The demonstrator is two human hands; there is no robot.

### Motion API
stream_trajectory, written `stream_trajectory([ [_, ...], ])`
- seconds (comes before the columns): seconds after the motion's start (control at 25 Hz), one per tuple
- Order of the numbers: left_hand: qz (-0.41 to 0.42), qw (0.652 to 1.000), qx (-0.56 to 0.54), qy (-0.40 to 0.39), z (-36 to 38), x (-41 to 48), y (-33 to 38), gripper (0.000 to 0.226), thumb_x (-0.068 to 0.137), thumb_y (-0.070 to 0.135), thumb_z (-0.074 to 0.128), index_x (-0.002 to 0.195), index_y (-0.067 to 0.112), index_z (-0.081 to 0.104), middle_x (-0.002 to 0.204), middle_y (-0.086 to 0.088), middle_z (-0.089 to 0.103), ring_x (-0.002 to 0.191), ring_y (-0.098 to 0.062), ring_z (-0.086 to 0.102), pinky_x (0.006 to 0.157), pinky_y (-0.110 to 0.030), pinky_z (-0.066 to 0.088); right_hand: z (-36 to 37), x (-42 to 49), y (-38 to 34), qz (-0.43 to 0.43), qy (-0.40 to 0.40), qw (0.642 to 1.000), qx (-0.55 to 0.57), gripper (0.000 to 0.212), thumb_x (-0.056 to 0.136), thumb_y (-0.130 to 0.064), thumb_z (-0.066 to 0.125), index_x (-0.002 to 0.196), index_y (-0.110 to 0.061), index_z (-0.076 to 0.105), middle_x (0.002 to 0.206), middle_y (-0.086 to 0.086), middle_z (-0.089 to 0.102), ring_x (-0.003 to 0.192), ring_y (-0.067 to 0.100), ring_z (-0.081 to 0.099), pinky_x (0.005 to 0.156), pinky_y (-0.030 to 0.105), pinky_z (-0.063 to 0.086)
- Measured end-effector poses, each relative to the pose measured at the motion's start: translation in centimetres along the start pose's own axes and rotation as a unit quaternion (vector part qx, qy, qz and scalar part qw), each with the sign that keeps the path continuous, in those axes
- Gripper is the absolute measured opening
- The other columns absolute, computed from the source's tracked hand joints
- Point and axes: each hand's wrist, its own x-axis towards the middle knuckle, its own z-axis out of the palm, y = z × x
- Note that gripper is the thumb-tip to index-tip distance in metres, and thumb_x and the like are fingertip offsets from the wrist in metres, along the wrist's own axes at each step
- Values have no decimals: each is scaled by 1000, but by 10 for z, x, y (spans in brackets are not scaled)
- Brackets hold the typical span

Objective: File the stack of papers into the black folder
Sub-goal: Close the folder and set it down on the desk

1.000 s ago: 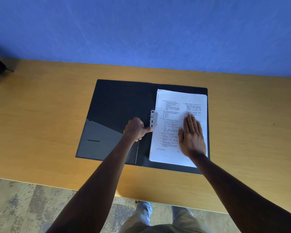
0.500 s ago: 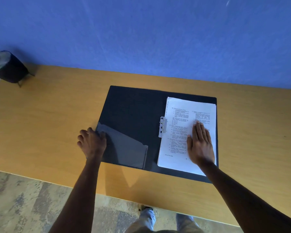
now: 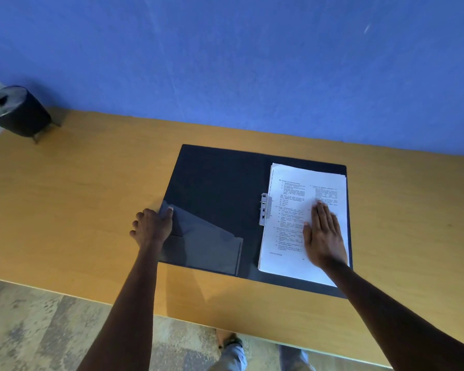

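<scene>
The black folder point(image 3: 217, 188) lies open on the wooden desk. A stack of printed white papers point(image 3: 292, 207) rests on its right half, beside the metal clip point(image 3: 264, 212) at the spine. My right hand point(image 3: 323, 235) lies flat, palm down, on the lower right of the papers. My left hand point(image 3: 152, 227) grips the left edge of the folder's left cover, thumb on the inside near the slanted inner pocket point(image 3: 212, 245), fingers curled under the edge.
The wooden desk point(image 3: 91, 196) runs along a blue wall. A black plant pot point(image 3: 18, 111) stands at the far left corner. The desk's front edge is close to me, with floor and my legs point(image 3: 233, 354) below.
My left hand left the metal clip and moved left to the outer edge of the left cover, where it now grips. The right hand stayed flat on the papers.
</scene>
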Motion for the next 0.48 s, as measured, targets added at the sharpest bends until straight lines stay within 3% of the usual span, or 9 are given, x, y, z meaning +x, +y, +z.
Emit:
stream_trajectory([
  [0.16, -32, 990, -116, -67, -15, 23, -9, 66, 91, 51, 58, 124, -6, 57, 129, -28, 59, 121, -45, 53, 97, -47, 42, -5, -1, -3, 6, -31, 999, -4, 68, 102, -37, 15, 152, 8, 26, 162, 24, 23, 152, 37, 21, 124, 48, 18],
  [0.24, -23, 974, -203, -98, -26, 28, -10, 48, 90, 44, 63, 95, -4, 68, 103, -26, 66, 101, -42, 60, 82, -44, 46, -8, 1, -4, 6, -46, 999, -1, 68, 102, -37, 16, 152, 8, 26, 162, 24, 22, 152, 37, 19, 125, 48, 18],
  [0.28, -16, 964, -238, -116, -35, 28, -10, 44, 90, 43, 64, 80, 0, 65, 90, -22, 64, 89, -37, 60, 75, -42, 44, -10, 3, -5, 7, -50, 999, 4, 65, 103, -35, 21, 152, 8, 27, 162, 24, 23, 152, 37, 20, 124, 49, 19],
  [0.32, -1, 953, -270, -140, -46, 25, -9, 45, 90, 45, 64, 77, 2, 62, 87, -18, 62, 85, -32, 58, 74, -40, 42, -13, 5, -5, 13, -49, 999, 19, 61, 104, -32, 30, 151, 8, 29, 161, 24, 25, 151, 38, 22, 124, 51, 21],
  [0.48, 111, 878, -384, -262, -87, -4, 1, 54, 84, 63, 62, 106, 14, 70, 107, -4, 75, 97, -26, 70, 81, -43, 50, -37, 6, 4, 116, 48, 987, 101, 44, 97, -15, 58, 134, 8, 53, 144, 30, 49, 133, 46, 49, 107, 53, 44],
])
